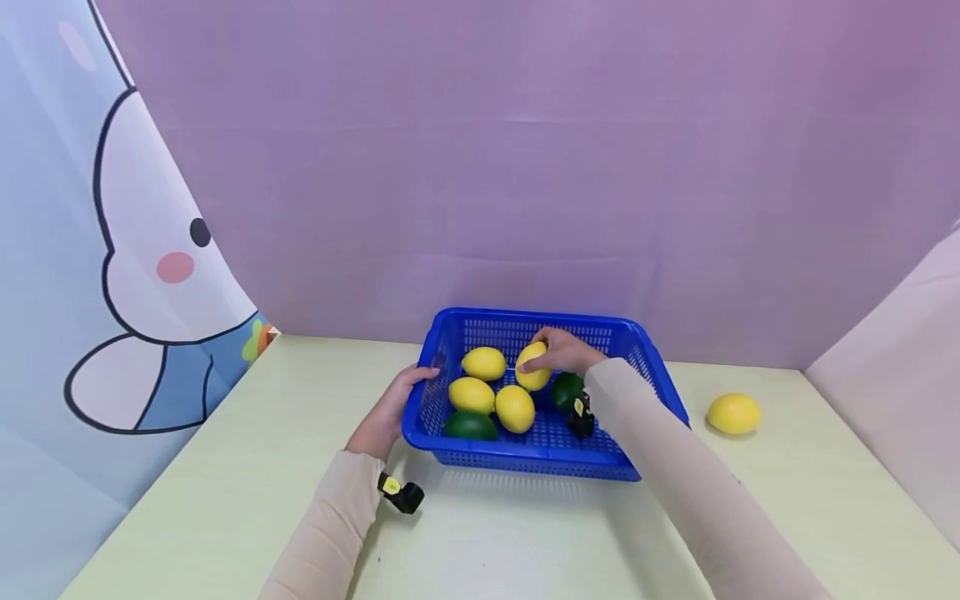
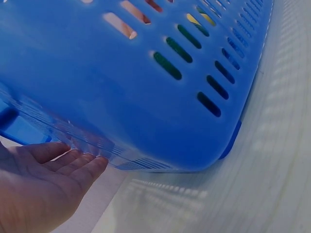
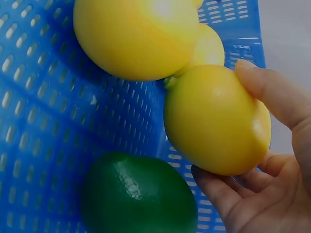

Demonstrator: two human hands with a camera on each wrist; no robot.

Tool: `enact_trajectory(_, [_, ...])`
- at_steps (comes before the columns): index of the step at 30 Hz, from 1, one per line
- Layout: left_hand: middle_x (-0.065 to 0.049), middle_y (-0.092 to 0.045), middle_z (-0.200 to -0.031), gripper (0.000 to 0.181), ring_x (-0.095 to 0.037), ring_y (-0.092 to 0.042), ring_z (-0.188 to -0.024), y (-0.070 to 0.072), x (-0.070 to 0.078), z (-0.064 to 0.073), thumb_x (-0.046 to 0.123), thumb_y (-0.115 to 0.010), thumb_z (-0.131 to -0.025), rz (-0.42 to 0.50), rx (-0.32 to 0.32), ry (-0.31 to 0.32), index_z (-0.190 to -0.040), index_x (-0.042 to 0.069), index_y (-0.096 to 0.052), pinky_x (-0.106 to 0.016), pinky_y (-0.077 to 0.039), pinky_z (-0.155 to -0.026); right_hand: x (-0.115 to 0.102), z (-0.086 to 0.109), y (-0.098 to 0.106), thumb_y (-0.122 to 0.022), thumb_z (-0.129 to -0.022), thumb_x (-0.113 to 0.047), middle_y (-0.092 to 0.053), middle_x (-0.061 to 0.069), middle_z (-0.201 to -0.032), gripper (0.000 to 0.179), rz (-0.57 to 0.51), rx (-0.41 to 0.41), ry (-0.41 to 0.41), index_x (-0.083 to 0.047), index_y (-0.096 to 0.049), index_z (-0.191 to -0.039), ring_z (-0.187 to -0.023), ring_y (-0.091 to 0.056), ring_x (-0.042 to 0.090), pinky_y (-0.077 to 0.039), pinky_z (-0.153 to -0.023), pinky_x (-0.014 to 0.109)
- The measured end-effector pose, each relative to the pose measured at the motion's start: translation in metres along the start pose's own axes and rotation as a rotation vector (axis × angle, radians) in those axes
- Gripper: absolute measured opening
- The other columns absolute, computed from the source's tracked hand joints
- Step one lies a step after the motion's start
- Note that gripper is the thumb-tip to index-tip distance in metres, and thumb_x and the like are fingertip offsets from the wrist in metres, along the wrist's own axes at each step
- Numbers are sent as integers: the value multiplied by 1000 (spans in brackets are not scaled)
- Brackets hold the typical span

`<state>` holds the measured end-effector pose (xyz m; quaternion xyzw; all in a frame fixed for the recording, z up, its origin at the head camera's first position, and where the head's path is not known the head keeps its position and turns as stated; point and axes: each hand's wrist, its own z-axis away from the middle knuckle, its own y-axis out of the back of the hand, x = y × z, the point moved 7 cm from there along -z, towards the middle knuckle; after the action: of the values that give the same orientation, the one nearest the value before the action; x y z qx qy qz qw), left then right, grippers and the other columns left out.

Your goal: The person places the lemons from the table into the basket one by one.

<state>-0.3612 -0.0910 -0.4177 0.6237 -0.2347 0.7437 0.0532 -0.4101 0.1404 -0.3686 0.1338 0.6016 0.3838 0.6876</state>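
A blue perforated plastic basket [image 1: 540, 454] stands on the table with several lemons and dark green fruits inside. My right hand [image 1: 566, 350] reaches over it and holds a lemon [image 1: 533, 367] between thumb and fingers; the right wrist view shows this lemon [image 3: 218, 121] above a glossy green fruit [image 3: 138, 194]. At the basket's left side, my left hand [image 1: 387, 411] grips the rim, thumb over the top. Its fingers [image 2: 82, 170] lie against the outer wall in the left wrist view. Other lemons [image 1: 472, 395] and a green fruit [image 1: 471, 426] lie in the left half.
One more lemon [image 1: 734, 414] lies on the pale table [image 1: 480, 550], right of the basket. Behind the table hangs a purple cloth [image 1: 480, 167], and a cartoon-printed cloth [image 1: 150, 250] borders the left. A white cloth [image 1: 900, 358] closes off the right side.
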Motion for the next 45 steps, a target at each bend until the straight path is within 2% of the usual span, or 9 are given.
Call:
enact_trajectory(4, [-5, -51, -121, 58, -24, -52, -111, -1, 1, 0, 20, -33, -97, -6, -13, -19, -149, 3, -14, -46, -38, -102, 2, -2, -3, -73, -81, -26, -52, 13, -110, 50, 25, -8, -8, -3, -47, -117, -93, -52, 25, -48, -85, 42])
enact_trajectory(7, [-10, -48, -127, 57, -25, -51, -113, 0, 2, 1, 20, -33, -97, -3, -4, -15, -149, 4, -15, -48, -36, -104, 3, -2, -7, -74, -80, -28, -54, 12, -108, 50, 76, -15, -23, -4, -49, -117, -91, -54, 23, -49, -82, 38])
enact_trajectory(10, [-18, -39, -138, 57, -27, -49, -116, 1, 1, 2, 21, -34, -97, 1, 12, 0, -149, 7, -16, -50, -33, -105, 3, -2, -11, -74, -80, -29, -55, 11, -107, 50, 115, -25, -33, -4, -50, -117, -91, -54, 23, -49, -79, 35])
enact_trajectory(15, [-23, -29, -145, 57, -30, -47, -118, 3, -1, 3, 22, -35, -97, 6, 33, 17, -150, 9, -17, -50, -33, -105, 0, -4, -15, -74, -80, -27, -54, 11, -114, 55, 157, -44, -34, -4, -49, -122, -95, -54, 23, -49, -82, 37])
enact_trajectory(19, [-23, -27, -147, 58, -31, -45, -120, 4, -2, 4, 24, -36, -97, 10, 43, 27, -150, 11, -17, -52, -32, -106, -5, -4, -21, -74, -80, -24, -54, 12, -116, 54, 187, -83, -33, -4, -50, -124, -96, -53, 23, -48, -84, 38])
enact_trajectory(23, [-23, -25, -149, 59, -33, -42, -123, 3, -1, 5, 24, -36, -97, 17, 31, 25, -151, 12, -15, -53, -30, -107, -6, -3, -25, -74, -80, -23, -55, 10, -111, 48, 187, -108, -43, -5, -52, -118, -92, -53, 22, -48, -84, 40])
enact_trajectory(35, [-23, -28, -146, 58, -29, -46, -120, 2, 0, 5, 21, -34, -97, 7, 11, 12, -150, 6, -14, -50, -32, -106, -5, -1, -26, -71, -82, -24, -55, 9, -107, 42, 190, -114, -42, -5, -54, -115, -90, -52, 21, -47, -83, 41])
enact_trajectory(39, [-22, -26, -149, 58, -32, -42, -124, 2, 1, 4, 23, -35, -97, 17, 27, 22, -151, 10, -15, -51, -30, -107, -8, 0, -24, -70, -83, -24, -56, 10, -114, 46, 191, -112, -42, -4, -53, -121, -95, -53, 22, -47, -86, 40])
enact_trajectory(45, [-21, -24, -151, 58, -37, -35, -130, 4, 0, 4, 22, -35, -97, 29, 36, 36, -151, 12, -15, -53, -28, -108, -10, 0, -24, -66, -87, -25, -48, 14, -134, 56, 182, -109, -48, -2, -47, -133, -116, -49, 28, -43, -95, 44])
